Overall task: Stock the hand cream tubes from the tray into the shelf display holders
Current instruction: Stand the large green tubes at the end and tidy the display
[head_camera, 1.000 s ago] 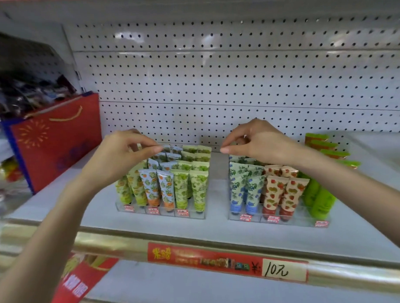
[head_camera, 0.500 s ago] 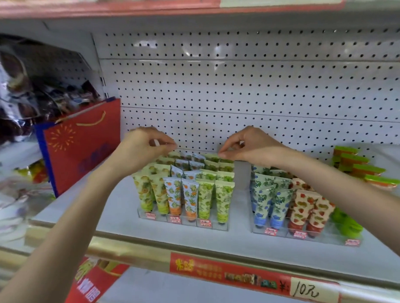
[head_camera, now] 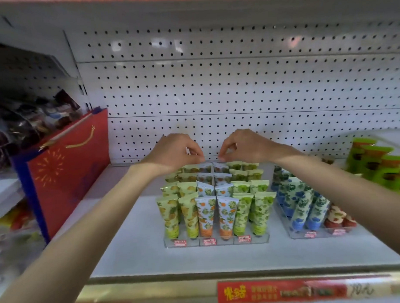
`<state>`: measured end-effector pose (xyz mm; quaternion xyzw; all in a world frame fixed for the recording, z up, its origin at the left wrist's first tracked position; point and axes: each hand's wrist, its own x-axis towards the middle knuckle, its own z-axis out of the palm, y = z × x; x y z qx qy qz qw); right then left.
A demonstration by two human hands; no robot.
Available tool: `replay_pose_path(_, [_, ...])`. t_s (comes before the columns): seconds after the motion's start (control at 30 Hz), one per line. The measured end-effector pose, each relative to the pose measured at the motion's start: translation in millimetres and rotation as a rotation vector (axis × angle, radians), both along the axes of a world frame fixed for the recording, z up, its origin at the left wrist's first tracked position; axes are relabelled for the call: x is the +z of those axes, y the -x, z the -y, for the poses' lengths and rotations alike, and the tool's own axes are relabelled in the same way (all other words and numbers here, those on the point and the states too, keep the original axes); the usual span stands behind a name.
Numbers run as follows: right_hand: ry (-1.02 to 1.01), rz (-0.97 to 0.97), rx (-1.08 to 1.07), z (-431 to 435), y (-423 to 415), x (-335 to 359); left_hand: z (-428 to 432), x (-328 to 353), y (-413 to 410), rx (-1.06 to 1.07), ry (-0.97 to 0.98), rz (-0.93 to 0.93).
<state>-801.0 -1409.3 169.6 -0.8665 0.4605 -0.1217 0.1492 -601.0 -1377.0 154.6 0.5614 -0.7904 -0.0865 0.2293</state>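
At the rear, left hand (head_camera: 172, 152) and right hand (head_camera: 246, 147) pinch tubes (head_camera: 205, 168).

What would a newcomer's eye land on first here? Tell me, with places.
The left hand and right hand meet fingertips-down over the back row of patterned hand cream tubes in the clear holder mid-shelf. A red gift bag stands at the shelf's left end; white pegboard fills the back.
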Motion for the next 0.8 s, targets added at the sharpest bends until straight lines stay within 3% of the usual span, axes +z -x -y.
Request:
replay_pose_path(0.13, [-0.037,-0.034,0.0,5,-1,-3,9,-8,3,-0.025,0.02,0.063])
replay_pose_path(0.8, [-0.013,-0.012,0.05,14,-15,-13,16,-20,0,-0.018,0.01,-0.021])
